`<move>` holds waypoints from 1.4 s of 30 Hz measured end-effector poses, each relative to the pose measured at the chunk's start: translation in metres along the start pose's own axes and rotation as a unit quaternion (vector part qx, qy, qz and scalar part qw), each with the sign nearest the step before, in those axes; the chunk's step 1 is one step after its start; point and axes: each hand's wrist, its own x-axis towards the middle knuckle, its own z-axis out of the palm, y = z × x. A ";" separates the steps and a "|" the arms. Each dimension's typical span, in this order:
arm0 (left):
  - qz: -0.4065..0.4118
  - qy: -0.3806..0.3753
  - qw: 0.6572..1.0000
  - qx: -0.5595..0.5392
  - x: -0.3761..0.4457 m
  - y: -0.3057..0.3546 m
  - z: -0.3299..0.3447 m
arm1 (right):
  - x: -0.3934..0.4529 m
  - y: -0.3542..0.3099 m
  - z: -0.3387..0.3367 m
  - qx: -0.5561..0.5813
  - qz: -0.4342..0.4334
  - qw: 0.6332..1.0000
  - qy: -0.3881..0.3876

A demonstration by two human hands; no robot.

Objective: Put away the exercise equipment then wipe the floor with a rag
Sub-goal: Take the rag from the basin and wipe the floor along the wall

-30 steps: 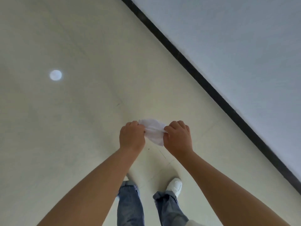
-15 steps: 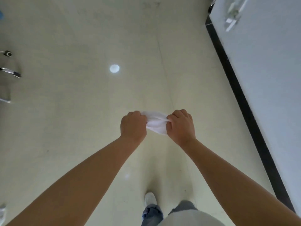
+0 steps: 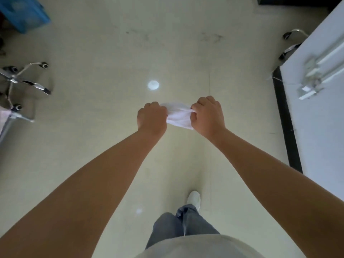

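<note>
While the person stands with one white shoe (image 3: 194, 198) forward at 6 o'clock, both arms reach out over the floor (image 3: 93, 146). Left hand (image 3: 151, 117) and right hand (image 3: 207, 115): each grip is fully curled, fingers pinching one end of the white rag (image 3: 179, 116), which is bunched between the fists at frame centre, held in the air and not touching the floor.

Risks, judged from this pose:
- Rag is wadded small; if set down like this it would likely cover little floor and smear rather than lift dirt.
- One pinch letting go early would drop that end of the rag.
- Dark scuff marks (image 3: 211, 37) lie far off at 12 to 1 o'clock; wiping only underfoot would miss them.
- Chair base (image 3: 20, 81) at 9 o'clock and a blue bin (image 3: 24, 13) at 11 o'clock stand close by the path; stooping forward could bump them.
- No exercise gear is visible, so I cannot tell whether that step is finished.
</note>
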 end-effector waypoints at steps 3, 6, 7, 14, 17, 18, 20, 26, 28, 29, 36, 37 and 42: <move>-0.009 0.002 1.000 0.000 0.067 -0.006 -0.021 | 0.074 0.025 0.014 -0.003 -0.021 1.000 -0.004; -0.024 -0.005 1.000 0.003 0.140 -0.015 -0.036 | 0.144 0.045 0.039 0.000 -0.035 0.999 -0.015; -0.025 -0.008 1.000 0.003 0.164 -0.018 -0.039 | 0.167 0.052 0.049 -0.001 -0.040 0.999 -0.023; 0.027 0.010 1.000 0.008 0.361 -0.041 -0.088 | 0.371 0.125 0.099 -0.003 -0.068 0.997 -0.038; 0.026 0.020 0.999 0.006 0.449 -0.045 -0.116 | 0.453 0.152 0.113 0.007 -0.053 0.998 -0.038; 0.027 0.020 0.999 0.006 0.478 -0.043 -0.124 | 0.476 0.163 0.119 0.010 -0.049 0.998 -0.036; 0.037 0.020 0.999 0.003 0.537 -0.037 -0.140 | 0.520 0.190 0.131 0.016 -0.031 0.999 -0.031; 0.034 0.032 0.999 -0.014 0.723 -0.009 -0.179 | 0.671 0.291 0.180 0.055 0.005 0.998 -0.009; 0.033 0.024 0.999 -0.026 0.784 0.001 -0.191 | 0.721 0.325 0.190 0.050 -0.006 0.999 -0.001; 0.036 0.022 0.999 -0.031 0.814 0.008 -0.198 | 0.746 0.342 0.194 0.044 -0.010 0.999 0.003; 0.036 0.032 0.996 -0.069 1.008 0.034 -0.253 | 0.922 0.442 0.222 0.043 0.021 0.999 -0.018; 0.038 0.032 0.996 -0.072 1.038 0.035 -0.257 | 0.947 0.455 0.229 0.048 0.026 0.998 -0.028; 0.053 0.019 0.995 -0.081 1.191 0.040 -0.272 | 1.079 0.521 0.274 0.037 0.039 0.996 -0.071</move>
